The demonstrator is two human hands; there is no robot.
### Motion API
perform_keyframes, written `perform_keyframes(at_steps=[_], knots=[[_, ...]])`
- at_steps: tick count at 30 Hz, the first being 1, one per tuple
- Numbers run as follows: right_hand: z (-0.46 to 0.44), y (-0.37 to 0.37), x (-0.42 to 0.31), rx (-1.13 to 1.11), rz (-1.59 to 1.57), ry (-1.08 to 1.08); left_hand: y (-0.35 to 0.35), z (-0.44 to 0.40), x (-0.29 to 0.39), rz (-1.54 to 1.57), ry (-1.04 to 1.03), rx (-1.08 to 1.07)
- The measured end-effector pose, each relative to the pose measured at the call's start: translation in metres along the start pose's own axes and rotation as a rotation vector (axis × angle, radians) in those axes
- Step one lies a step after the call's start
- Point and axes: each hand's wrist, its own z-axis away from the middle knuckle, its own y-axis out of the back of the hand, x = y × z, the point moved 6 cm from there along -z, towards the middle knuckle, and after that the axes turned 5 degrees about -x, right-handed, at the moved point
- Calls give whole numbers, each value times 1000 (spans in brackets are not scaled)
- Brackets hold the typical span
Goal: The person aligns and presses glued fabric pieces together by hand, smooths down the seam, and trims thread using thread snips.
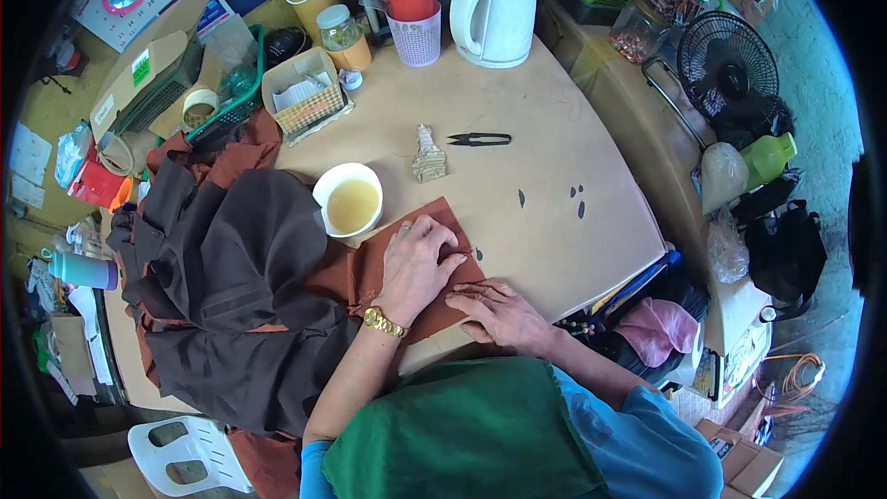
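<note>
Rust-brown cloth (432,319): one panel laid flat on table (554,111), dark brown portion (263,259) left bunched; completion not determinable. Panel touched by left hand (420,263), fingers curled, and right hand (504,316); grip of either cannot be told. White cup (325,190): yellowish liquid (353,207) contained. Woven basket (312,113): papers (303,89) stored.

On desk (554,92): cup (353,203), liquid (354,207) inside. From cup: cloth pile (240,249) at 8 o'clock; basket (305,102), papers (303,88) in it, at 11; kettle (496,14) at 1; thread snips (479,139) at 2. Off desk: fan (728,69) at 2, chair (189,453) at 7.
</note>
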Motion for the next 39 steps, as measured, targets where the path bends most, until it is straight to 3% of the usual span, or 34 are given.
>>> perform_keyframes(at_steps=[5,7,10,15,17,20,27,31,39], knots=[[-1,20,3,-24,-104,-94,6,7,-9,116,143,-47],[-3,42,15,234,-401,-271,3,10,-13,143,185,-100],[-25,69,30,372,-287,-184,2,10,-12,163,207,-105],[-61,73,39,174,-246,-172,0,10,-8,162,202,-111],[-69,65,38,80,-89,-60,-1,10,-9,148,216,-107],[-74,61,42,62,-81,-118,-3,11,-9,148,225,-96],[-65,57,44,73,-97,-223,-3,14,-8,153,171,-18],[-60,57,44,199,-115,-247,-5,17,-9,143,164,2],[-58,56,51,218,-202,-269,38,72,-41,43,203,129]])
